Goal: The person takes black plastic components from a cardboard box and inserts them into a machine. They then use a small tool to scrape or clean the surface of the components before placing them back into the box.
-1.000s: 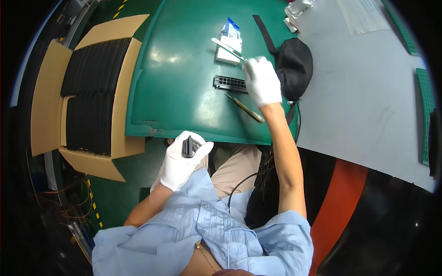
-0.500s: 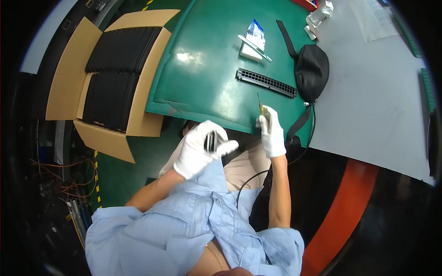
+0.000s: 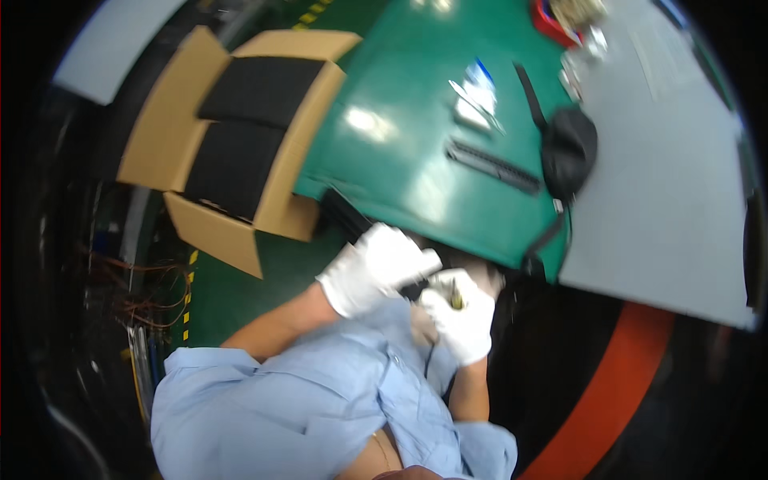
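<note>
My left hand (image 3: 380, 268), in a white glove, is wrapped round a long black strip (image 3: 346, 214). The strip slants out past the table's front edge on one side, and its other end shows between my two hands. My right hand (image 3: 460, 312), also gloved, is closed on a small tool with a yellowish handle (image 3: 457, 294), close to the strip's near end; the tool's tip is blurred. On the green table (image 3: 400, 172) lies a black slotted strip (image 3: 492, 166). Behind it sit a small white and blue packet (image 3: 478, 92) and a thin pale tool (image 3: 472, 104).
A black pouch with a strap (image 3: 570, 148) lies at the table's right, beside a grey surface (image 3: 656, 200). An open cardboard box (image 3: 276, 188) filled with black pieces stands at the left. A red bin (image 3: 552, 26) is at the far right.
My right hand has come down and left from the table edge to my left hand. The black strip in my left hand now shows lengthwise. The view has shifted.
</note>
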A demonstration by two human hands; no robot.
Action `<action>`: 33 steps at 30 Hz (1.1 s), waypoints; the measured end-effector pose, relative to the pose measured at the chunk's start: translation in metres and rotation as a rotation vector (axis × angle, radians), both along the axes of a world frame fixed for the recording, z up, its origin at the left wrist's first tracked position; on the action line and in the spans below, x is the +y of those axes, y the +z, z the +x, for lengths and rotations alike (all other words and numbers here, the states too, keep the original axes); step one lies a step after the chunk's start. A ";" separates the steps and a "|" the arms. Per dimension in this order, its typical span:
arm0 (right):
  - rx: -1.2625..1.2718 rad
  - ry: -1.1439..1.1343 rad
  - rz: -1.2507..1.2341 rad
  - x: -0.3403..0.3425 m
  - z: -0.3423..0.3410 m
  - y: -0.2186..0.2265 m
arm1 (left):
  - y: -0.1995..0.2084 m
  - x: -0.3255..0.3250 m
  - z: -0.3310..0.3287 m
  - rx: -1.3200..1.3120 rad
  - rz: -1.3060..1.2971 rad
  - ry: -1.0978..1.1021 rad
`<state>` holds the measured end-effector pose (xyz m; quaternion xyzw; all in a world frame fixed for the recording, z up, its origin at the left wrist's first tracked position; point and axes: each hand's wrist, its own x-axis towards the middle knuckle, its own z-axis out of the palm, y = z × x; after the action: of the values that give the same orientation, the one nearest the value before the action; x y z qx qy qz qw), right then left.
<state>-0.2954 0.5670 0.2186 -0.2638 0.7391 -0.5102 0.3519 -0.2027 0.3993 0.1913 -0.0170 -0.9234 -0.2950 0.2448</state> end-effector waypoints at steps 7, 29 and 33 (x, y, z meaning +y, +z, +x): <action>0.239 -0.015 -0.107 -0.005 0.008 -0.026 | -0.013 0.004 -0.003 -0.045 -0.142 -0.065; 1.053 0.191 -0.168 -0.019 0.059 -0.054 | -0.030 0.005 0.003 0.013 1.877 0.589; 0.597 0.116 -0.134 -0.008 0.053 -0.043 | -0.012 -0.010 -0.006 -0.203 2.086 0.537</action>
<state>-0.2423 0.5592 0.1756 -0.4663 0.7582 -0.4369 0.1298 -0.2084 0.3891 0.1793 0.4272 -0.2065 -0.8724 0.1175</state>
